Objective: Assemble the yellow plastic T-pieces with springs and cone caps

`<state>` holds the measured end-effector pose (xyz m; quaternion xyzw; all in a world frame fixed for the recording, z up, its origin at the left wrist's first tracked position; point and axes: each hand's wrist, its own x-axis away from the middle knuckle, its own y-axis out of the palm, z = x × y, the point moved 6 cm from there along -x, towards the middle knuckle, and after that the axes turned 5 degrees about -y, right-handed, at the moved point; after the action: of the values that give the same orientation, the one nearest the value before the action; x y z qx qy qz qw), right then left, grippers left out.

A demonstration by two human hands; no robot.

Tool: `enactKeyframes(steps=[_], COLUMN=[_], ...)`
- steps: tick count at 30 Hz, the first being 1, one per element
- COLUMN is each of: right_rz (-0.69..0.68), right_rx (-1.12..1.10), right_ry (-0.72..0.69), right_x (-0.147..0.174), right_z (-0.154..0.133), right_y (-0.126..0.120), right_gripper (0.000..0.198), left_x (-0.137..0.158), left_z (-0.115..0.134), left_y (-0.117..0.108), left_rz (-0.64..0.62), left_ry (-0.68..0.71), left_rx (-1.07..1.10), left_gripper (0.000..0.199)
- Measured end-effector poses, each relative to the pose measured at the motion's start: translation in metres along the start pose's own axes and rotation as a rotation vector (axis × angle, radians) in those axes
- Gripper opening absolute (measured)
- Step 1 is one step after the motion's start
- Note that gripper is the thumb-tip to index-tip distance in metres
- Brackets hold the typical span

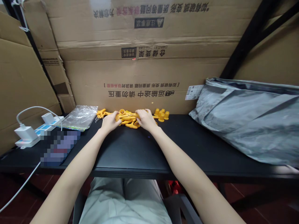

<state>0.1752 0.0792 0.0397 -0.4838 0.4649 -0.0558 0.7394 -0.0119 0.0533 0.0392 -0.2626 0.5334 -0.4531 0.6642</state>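
A heap of yellow plastic pieces [130,119] lies at the back of the black table, against the cardboard. My left hand [110,121] rests at the heap's left side, its fingers curled around yellow pieces. On the other side my right hand [146,119] presses over the heap with bent fingers, and its fingertips touch yellow parts. Which single pieces the hands grip is too small to make out. Left of the heap are branching yellow pieces [101,113] with small metal hooks or chains beside them. Several yellow cup-shaped pieces [161,114] stand to the right of my right hand.
A clear plastic bag [80,117] lies left of the heap. A power strip [28,141] with white chargers and a cable is at the far left, beside a blurred-out flat object [60,147]. A large grey bag [247,121] fills the right side. Cardboard [144,71] walls the back.
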Motion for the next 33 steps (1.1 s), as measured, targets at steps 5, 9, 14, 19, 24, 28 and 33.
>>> enactKeyframes(steps=[5,9,14,19,24,28,33], right_rz=[0.259,0.468,0.625,0.531,0.491,0.520,0.531], right_rx=[-0.033,-0.033,-0.089,-0.281,-0.304,-0.269,-0.252], right_ry=[0.297,0.633,1.120,1.392,1.342,1.324,1.331], right_x=[0.011,0.040,0.100,0.132,0.130,0.131,0.134], right_z=[0.043,0.092,0.147,0.174,0.183,0.189,0.192], right_y=[-0.018,-0.028,-0.017,0.012,0.022,0.024,0.025], right_gripper=[0.024,0.026,0.023,0.016,0.019,0.029,0.029], left_x=[-0.004,-0.006,-0.009,-0.013,-0.016,-0.021,-0.025], left_z=[-0.017,-0.028,-0.041,-0.055,-0.071,-0.084,-0.094], left_y=[-0.001,0.000,-0.001,0.001,0.011,0.027,0.039], left_rz=[0.031,0.071,0.123,0.166,0.194,0.128,0.103], left_ry=[-0.092,-0.163,-0.256,-0.297,-0.309,-0.400,-0.602], left_rx=[-0.003,0.012,0.085,0.171,0.369,0.801,1.204], left_gripper=[0.034,0.032,0.031,0.028,0.029,0.044,0.040])
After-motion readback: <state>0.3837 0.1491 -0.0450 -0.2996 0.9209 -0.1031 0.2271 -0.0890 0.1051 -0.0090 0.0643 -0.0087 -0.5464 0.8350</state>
